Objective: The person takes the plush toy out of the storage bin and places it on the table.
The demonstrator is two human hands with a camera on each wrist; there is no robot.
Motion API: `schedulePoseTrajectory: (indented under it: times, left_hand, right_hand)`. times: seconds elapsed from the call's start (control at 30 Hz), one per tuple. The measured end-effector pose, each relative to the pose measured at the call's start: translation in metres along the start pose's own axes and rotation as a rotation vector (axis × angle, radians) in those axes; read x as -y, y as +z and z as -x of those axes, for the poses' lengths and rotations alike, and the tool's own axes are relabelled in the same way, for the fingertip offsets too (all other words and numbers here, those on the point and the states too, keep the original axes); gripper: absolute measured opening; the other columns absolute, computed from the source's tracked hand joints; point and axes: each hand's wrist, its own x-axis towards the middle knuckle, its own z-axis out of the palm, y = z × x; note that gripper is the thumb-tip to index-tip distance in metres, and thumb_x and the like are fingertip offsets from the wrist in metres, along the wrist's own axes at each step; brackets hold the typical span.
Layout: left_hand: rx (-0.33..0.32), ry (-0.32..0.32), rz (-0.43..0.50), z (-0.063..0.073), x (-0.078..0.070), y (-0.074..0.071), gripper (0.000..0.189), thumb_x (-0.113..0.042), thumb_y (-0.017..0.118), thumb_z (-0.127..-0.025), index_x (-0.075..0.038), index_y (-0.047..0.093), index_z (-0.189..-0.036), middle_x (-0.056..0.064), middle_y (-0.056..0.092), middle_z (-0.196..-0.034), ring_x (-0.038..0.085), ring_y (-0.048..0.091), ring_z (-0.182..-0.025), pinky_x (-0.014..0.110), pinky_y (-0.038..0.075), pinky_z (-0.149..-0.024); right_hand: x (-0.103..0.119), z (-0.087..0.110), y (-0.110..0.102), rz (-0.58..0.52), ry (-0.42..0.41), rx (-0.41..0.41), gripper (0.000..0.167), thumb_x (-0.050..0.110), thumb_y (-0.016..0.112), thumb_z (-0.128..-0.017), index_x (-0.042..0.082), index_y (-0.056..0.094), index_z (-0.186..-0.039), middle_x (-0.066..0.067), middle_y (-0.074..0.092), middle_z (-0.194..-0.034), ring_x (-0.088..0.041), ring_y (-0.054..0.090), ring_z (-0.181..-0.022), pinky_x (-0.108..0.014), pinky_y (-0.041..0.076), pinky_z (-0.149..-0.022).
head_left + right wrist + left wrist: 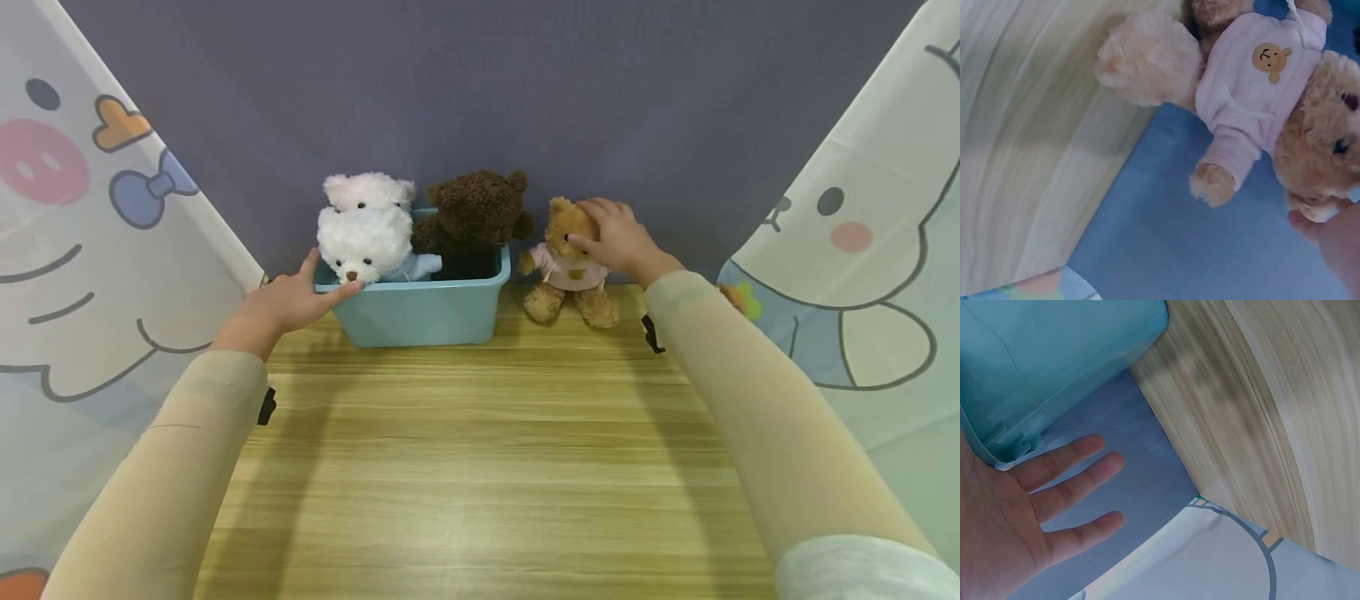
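My left hand point(288, 300) is at the left end of a light blue plastic bin point(423, 317), thumb along the front rim beside a white teddy bear's nose. Three straight fingers point(1079, 481) show outside the bin in the left wrist view. My right hand point(617, 237) holds the head of a tan teddy bear point(572, 271), thumb across its face. This bear, in a pink top point(1260, 75), is upright on the table right of the bin. Inside the bin are the white teddy bear point(363, 242), a white-pink plush point(371, 190) behind it, and a dark brown teddy bear point(480, 208).
The wood-grain table point(480, 450) stretches in front of the bin. A grey-blue fabric wall point(480, 92) stands directly behind the bin and the toys. Curtains with cartoon prints hang at the left point(142, 275) and right point(847, 275).
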Motion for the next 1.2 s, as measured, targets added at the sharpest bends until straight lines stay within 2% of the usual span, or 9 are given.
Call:
schedulePoseTrajectory:
  times: [0.17,0.23,0.47,0.67,0.8,1.0,1.2]
  left_hand:
    - [-0.005,0.0,0.003,0.0,0.0,0.0,0.128,-0.105,0.015,-0.081,-0.02,-0.032,-0.164,0.051,0.048,-0.144,0.067,0.061,-0.119,0.055,0.055,-0.061]
    - [-0.001,0.0,0.007,0.0,0.001,0.001,0.128,-0.105,0.015,-0.081,-0.02,-0.033,-0.164,0.051,0.048,-0.143,0.066,0.063,-0.115,0.054,0.054,-0.059]
    - [0.003,0.003,0.01,0.0,0.001,0.002,0.129,-0.105,0.015,-0.08,-0.02,-0.033,-0.164,0.051,0.05,-0.142,0.065,0.066,-0.11,0.054,0.054,-0.059]
    - [-0.004,0.006,0.018,0.0,0.001,0.001,0.129,-0.105,0.015,-0.081,-0.019,-0.032,-0.164,0.052,0.046,-0.145,0.066,0.064,-0.114,0.058,0.055,-0.063]
    - [0.003,0.008,0.022,0.0,0.001,0.002,0.13,-0.105,0.016,-0.08,-0.019,-0.031,-0.165,0.052,0.046,-0.145,0.066,0.065,-0.113,0.056,0.056,-0.062]
    - [0.003,0.01,0.026,0.0,0.0,0.002,0.129,-0.105,0.016,-0.081,-0.019,-0.031,-0.164,0.052,0.046,-0.145,0.067,0.062,-0.117,0.06,0.056,-0.066]
    - [-0.006,0.01,0.028,-0.001,0.001,0.001,0.129,-0.105,0.016,-0.081,-0.019,-0.031,-0.164,0.052,0.046,-0.145,0.067,0.06,-0.12,0.061,0.056,-0.068]
  right_hand:
    - [0.002,0.002,-0.011,-0.038,-0.019,0.037,0.076,0.047,0.05,-0.112,0.016,0.016,-0.173,-0.018,0.006,-0.181,-0.05,0.003,-0.165,-0.075,0.015,-0.129]
    - [0.003,0.003,-0.015,-0.057,-0.034,0.042,0.074,0.045,0.049,-0.113,0.014,0.017,-0.173,-0.019,0.008,-0.18,-0.049,0.005,-0.165,-0.072,0.012,-0.131]
    - [0.016,-0.001,-0.032,-0.157,-0.074,0.004,0.073,0.045,0.051,-0.112,0.015,0.021,-0.172,-0.015,0.011,-0.18,-0.045,0.016,-0.165,-0.069,0.019,-0.131]
    - [0.044,-0.007,-0.051,-0.188,-0.09,-0.02,0.079,0.057,0.05,-0.109,0.025,0.018,-0.173,-0.005,0.008,-0.182,-0.036,0.01,-0.168,-0.067,0.017,-0.133]
    - [0.064,-0.011,-0.057,-0.207,-0.121,-0.011,0.084,0.064,0.053,-0.105,0.031,0.016,-0.173,0.0,0.005,-0.182,-0.033,0.009,-0.169,-0.067,0.016,-0.133]
    - [0.098,-0.019,-0.057,-0.234,-0.177,0.026,0.09,0.063,0.063,-0.1,0.035,0.017,-0.172,0.005,0.004,-0.182,-0.027,0.009,-0.169,-0.064,0.017,-0.134]
    - [0.128,-0.029,-0.047,-0.23,-0.236,0.04,0.095,0.06,0.072,-0.096,0.039,0.018,-0.172,0.004,-0.002,-0.182,-0.029,0.004,-0.17,-0.065,0.018,-0.133]
